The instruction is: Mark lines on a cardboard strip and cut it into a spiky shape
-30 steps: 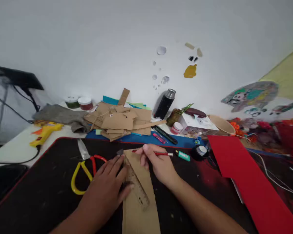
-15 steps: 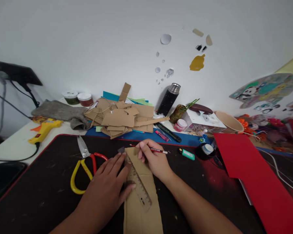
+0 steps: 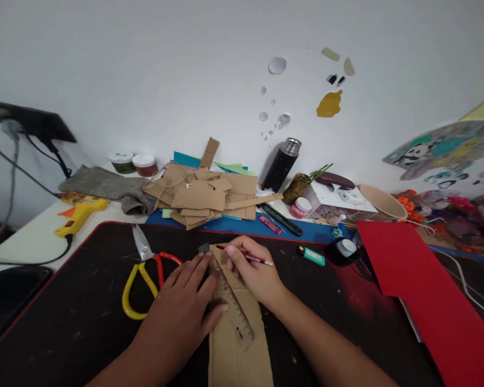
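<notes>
Both hands work a cardboard strip (image 3: 242,360) at the near edge of the mat (image 3: 64,301): our left hand (image 3: 181,309), flat with fingers spread, pins the ruler (image 3: 236,317) on it; our right hand (image 3: 254,274) pinches the pencil (image 3: 252,259) at the ruler's far end. Marking seems underway; the stroke needs firm ruler pressure.

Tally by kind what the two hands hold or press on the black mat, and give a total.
ruler: 1, under the left hand
pencil: 1, in the right hand
cardboard strip: 1, beneath the ruler
Total: 3
</notes>
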`<state>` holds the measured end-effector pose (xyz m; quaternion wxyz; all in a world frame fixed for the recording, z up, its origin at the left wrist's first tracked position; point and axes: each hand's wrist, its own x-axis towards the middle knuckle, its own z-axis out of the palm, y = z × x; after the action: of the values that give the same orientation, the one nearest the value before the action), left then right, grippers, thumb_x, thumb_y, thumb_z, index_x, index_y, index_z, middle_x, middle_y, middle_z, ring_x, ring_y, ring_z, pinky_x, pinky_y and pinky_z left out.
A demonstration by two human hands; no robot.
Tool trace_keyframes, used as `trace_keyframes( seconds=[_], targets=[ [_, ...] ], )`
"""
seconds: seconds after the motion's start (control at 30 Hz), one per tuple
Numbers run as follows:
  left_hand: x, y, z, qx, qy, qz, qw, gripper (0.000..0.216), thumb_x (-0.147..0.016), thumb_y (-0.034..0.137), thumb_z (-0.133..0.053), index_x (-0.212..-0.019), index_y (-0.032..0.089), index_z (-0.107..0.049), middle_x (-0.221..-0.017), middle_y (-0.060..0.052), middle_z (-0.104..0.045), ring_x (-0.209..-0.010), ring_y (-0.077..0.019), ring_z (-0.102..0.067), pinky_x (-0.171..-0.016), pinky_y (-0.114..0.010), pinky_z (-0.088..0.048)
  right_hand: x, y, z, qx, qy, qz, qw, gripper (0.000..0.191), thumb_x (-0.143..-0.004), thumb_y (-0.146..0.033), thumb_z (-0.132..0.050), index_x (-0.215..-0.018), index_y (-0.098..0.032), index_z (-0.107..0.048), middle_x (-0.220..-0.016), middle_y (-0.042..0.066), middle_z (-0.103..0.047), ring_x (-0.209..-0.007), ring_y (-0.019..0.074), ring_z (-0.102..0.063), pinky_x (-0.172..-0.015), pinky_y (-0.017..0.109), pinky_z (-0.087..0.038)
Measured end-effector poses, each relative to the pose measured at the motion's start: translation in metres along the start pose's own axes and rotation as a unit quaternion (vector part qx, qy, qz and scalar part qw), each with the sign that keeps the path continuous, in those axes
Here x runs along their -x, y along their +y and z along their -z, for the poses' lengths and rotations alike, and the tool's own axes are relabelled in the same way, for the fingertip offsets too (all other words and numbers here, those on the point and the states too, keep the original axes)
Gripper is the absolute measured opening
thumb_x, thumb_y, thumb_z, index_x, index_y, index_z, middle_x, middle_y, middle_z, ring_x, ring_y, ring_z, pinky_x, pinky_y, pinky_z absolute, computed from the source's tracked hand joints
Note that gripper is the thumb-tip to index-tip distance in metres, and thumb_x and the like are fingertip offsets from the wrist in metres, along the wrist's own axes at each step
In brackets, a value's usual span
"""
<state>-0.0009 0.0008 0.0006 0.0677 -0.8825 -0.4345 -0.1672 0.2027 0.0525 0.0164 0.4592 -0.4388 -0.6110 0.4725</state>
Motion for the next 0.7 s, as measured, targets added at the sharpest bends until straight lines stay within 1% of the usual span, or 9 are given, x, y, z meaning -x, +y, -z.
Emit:
trace_keyframes(
  seconds=[0.13,0.23,0.37,0.6,0.7],
  targets=[
    [0.0004,-0.0004,-0.0021,0.004,0.007,-0.006,1.0,0.051,-0.099,0.038,-0.071,-0.142,0.01,-0.072,-0.149,-0.028,-0.072,-0.133,-0.046,-0.072,-0.104,-0.063,-0.061,-0.0007,-0.0029,-0.0022,0.028,-0.011,0.017,0.999,0.041,-0.111,-0.054,-0.062,-0.088,-0.022,-0.073,-0.079,0.002,-0.074,-0.064,0.0152,-0.06,-0.062,0.028,-0.048],
    [0.0007,0.0,-0.0037,0.005,0.016,-0.007,1.0,0.053,-0.1,0.038,-0.071,-0.143,0.008,-0.071,-0.149,-0.029,-0.072,-0.132,-0.047,-0.073,-0.103,-0.064,-0.061,-0.0016,-0.0037,-0.0032,0.057,-0.01,0.025,0.998,0.044,-0.113,-0.052,-0.06,-0.083,-0.022,-0.073,-0.078,0.002,-0.074,-0.064,0.0151,-0.06,-0.063,0.028,-0.048],
    [0.0006,0.0011,-0.005,0.003,0.011,0.001,1.0,0.05,-0.1,0.039,-0.07,-0.141,0.009,-0.072,-0.148,-0.028,-0.073,-0.132,-0.046,-0.073,-0.103,-0.063,-0.061,-0.0023,-0.0039,-0.005,0.073,0.001,0.022,0.997,0.043,-0.113,-0.047,-0.059,-0.081,-0.022,-0.073,-0.074,0.001,-0.073,-0.063,0.0151,-0.06,-0.063,0.028,-0.049],
    [0.0013,0.002,-0.0059,0.033,0.0,0.019,0.999,0.048,-0.104,0.037,-0.063,-0.145,0.012,-0.071,-0.153,-0.026,-0.07,-0.138,-0.0448,-0.069,-0.109,-0.064,-0.058,-0.0037,-0.0044,-0.0073,0.081,0.004,0.037,0.996,0.039,-0.112,-0.04,-0.059,-0.079,-0.023,-0.071,-0.076,0.001,-0.075,-0.07,0.017,-0.068,-0.077,0.03,-0.054],
    [0.0006,0.003,-0.0057,0.035,0.001,0.021,0.999,0.049,-0.104,0.038,-0.064,-0.143,0.011,-0.072,-0.152,-0.028,-0.071,-0.138,-0.0463,-0.069,-0.108,-0.065,-0.058,-0.0038,-0.0038,-0.0077,0.081,0.004,0.042,0.996,0.039,-0.112,-0.039,-0.059,-0.078,-0.023,-0.071,-0.078,0.001,-0.076,-0.072,0.0177,-0.07,-0.078,0.031,-0.055]
  ],
)
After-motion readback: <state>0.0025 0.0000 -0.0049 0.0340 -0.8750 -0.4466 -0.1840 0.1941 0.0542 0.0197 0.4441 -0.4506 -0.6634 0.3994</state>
